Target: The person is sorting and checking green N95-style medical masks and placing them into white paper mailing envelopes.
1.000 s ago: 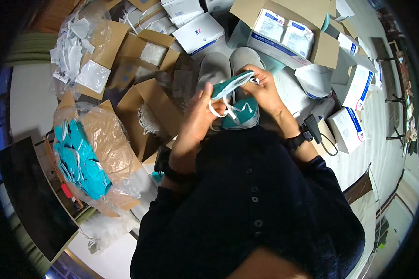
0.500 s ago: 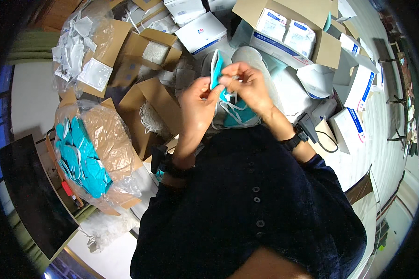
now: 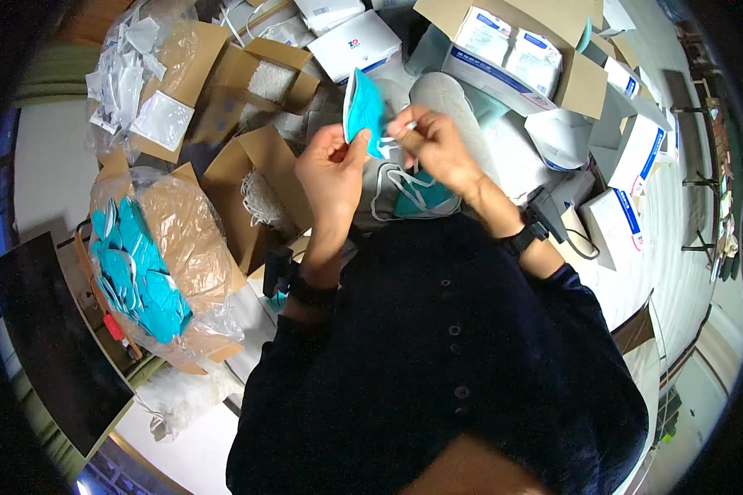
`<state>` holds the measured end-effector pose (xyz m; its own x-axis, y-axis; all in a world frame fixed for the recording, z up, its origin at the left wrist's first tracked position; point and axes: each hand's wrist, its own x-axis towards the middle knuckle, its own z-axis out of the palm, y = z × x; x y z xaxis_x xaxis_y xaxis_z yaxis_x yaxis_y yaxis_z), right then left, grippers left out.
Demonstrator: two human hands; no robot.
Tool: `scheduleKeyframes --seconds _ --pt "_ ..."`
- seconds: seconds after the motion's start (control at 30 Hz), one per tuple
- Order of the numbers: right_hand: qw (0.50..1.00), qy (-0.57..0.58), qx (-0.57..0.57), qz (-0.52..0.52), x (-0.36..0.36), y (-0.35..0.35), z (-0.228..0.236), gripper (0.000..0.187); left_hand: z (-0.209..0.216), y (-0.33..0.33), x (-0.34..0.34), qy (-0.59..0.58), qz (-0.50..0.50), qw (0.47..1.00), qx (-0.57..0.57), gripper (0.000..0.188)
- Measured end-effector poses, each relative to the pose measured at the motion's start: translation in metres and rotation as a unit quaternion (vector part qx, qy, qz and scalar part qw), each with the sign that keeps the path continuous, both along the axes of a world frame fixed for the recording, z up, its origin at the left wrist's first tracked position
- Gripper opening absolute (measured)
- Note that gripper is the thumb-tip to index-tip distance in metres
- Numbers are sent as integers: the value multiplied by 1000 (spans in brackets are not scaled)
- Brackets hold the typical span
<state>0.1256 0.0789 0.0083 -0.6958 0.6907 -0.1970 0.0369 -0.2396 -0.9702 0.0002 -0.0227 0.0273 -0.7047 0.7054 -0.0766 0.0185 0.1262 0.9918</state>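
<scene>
My left hand pinches the lower edge of a folded teal face mask, held upright above the table. My right hand is beside it, fingers closed on the mask's white ear strap near its right edge. Just below the hands another teal mask with white straps lies flat on the table. A dark watch sits on my right wrist.
A plastic-lined carton of teal masks stands at the left. Open cardboard boxes with white straps and clear packets lie beyond it. White and blue cartons fill the back and right. A black device with cable rests by my right forearm.
The mask has been lifted from low over the table and turned upright on edge. Both hands rose and shifted left with it; the right hand now pulls a strap.
</scene>
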Motion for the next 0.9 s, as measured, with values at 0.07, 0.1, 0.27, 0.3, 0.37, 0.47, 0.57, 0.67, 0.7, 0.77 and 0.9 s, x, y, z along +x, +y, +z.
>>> scheduleKeyframes --seconds 0.07,0.1,0.27,0.3,0.37,0.47,0.57,0.67,0.7,0.77,0.9 --pt "996 -13 -84 31 -4 -12 5 17 -1 4 4 8 15 1000 12 10" --pt "998 -8 -60 34 -3 -13 4 17 0 5 5 17 18 1000 19 10" --pt "996 16 75 55 4 -2 -10 7 -4 -4 -3 -40 6 999 37 11" --pt "993 4 102 55 6 3 -18 7 -2 -9 -2 -45 8 998 38 10" --pt "993 0 122 6 9 15 -27 7 9 -8 4 -57 0 997 52 10" --pt "972 -83 221 -13 4 16 -25 7 20 -11 10 -62 24 995 73 11" --pt "952 -86 292 -17 -3 18 -17 9 27 -19 8 -86 37 992 86 11" --pt "950 -78 297 -49 -7 25 -21 13 30 -28 7 -89 61 988 111 11" --pt "952 -71 292 -62 -9 29 -21 14 28 -31 4 -75 68 989 108 11" --pt "935 -84 339 -60 -11 33 -20 14 25 -35 -2 -46 80 991 102 10" --pt "914 -105 379 -95 -11 38 -37 14 30 -47 -3 -19 103 993 55 9"
